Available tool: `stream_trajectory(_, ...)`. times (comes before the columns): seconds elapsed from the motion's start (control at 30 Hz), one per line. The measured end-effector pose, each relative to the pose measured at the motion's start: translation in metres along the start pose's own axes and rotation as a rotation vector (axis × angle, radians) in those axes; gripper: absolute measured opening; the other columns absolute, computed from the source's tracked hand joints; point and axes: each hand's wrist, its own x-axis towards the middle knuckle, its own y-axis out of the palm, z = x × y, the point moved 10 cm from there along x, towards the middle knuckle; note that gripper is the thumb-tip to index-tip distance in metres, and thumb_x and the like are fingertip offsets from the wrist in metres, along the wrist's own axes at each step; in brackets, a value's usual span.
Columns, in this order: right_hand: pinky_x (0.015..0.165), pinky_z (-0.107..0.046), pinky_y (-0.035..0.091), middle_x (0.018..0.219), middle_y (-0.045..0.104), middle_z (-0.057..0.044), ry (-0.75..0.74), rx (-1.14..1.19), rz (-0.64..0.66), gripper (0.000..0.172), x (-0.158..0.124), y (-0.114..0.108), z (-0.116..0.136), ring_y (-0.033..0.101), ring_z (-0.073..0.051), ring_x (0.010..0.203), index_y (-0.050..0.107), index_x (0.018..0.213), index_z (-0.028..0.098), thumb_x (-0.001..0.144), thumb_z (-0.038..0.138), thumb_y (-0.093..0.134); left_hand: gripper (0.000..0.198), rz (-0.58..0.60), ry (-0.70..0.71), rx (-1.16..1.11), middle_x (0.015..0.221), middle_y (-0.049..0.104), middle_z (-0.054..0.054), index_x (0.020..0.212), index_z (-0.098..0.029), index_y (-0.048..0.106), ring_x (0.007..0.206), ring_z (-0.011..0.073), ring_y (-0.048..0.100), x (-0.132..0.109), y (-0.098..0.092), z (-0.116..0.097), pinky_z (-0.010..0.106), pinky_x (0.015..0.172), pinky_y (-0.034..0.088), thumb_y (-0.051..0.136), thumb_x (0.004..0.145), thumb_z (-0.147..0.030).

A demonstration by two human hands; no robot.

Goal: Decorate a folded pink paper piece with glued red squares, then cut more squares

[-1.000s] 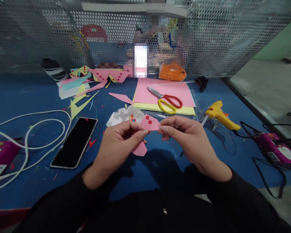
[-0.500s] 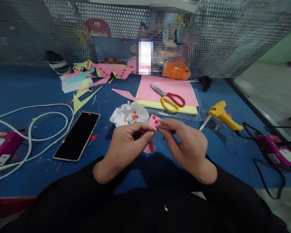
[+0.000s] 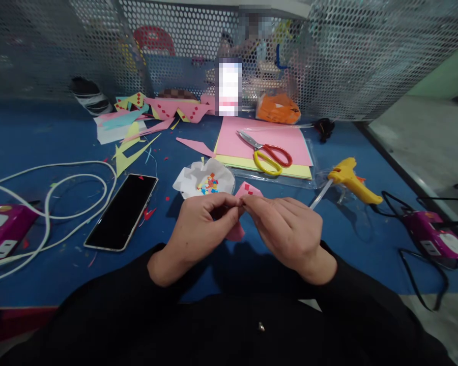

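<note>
Both my hands pinch a small folded pink paper piece (image 3: 247, 189) with red squares on it, held just above the blue table. My left hand (image 3: 202, 223) grips its left side with thumb and fingers closed. My right hand (image 3: 284, 229) closes on its right side, fingertips meeting the left hand's. A lower pink corner shows between the hands. Just beyond them sits a white paper cup (image 3: 198, 178) holding tiny coloured paper bits.
A black phone (image 3: 122, 211) and white cable (image 3: 61, 203) lie left. Scissors (image 3: 267, 152) rest on pink and yellow sheets (image 3: 290, 142). A yellow glue gun (image 3: 349, 180) lies right, purple devices (image 3: 438, 236) at both edges. Paper scraps (image 3: 137, 127) lie before the mesh wall (image 3: 347, 61).
My hands have drawn closer together and nearer to me, now covering most of the pink piece. The view has shifted slightly.
</note>
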Motion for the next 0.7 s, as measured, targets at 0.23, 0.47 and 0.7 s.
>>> stream_trajectory(0.23,0.078,-0.034,0.055,0.099,0.077,-0.007,0.297,0.246,-0.146,0.019,0.005,-0.021,-0.03,0.071,-0.019,0.089,0.07,0.109,0.023,0.096,0.012,0.061,0.009,-0.085,0.06,-0.011,0.066,0.075,-0.001,0.082,-0.018,0.075,0.057,0.0125,0.067,0.001,-0.01,-0.006,0.021,0.057,0.053,0.069,0.085,-0.024)
stream_trajectory(0.47,0.094,-0.046,0.051,0.112,0.067,-0.008,0.397,0.417,-0.102,0.002,0.005,-0.01,-0.046,0.063,-0.025,0.109,0.071,0.092,0.024,0.091,0.022,0.069,0.01,-0.091,0.177,0.038,0.072,0.076,-0.001,0.083,-0.018,0.077,0.063,0.0115,0.065,0.002,-0.01,-0.012,0.02,0.06,0.051,0.072,0.085,-0.025)
stream_trajectory(0.7,0.108,-0.052,0.041,0.126,0.066,-0.011,0.298,0.341,-0.06,0.003,0.007,-0.005,-0.037,0.052,-0.03,0.133,0.067,0.09,0.022,0.092,0.02,0.066,0.009,-0.082,0.252,0.12,0.065,0.075,-0.002,0.086,-0.016,0.077,0.06,0.01,0.067,-0.003,-0.008,-0.018,0.017,0.062,0.051,0.069,0.088,-0.02)
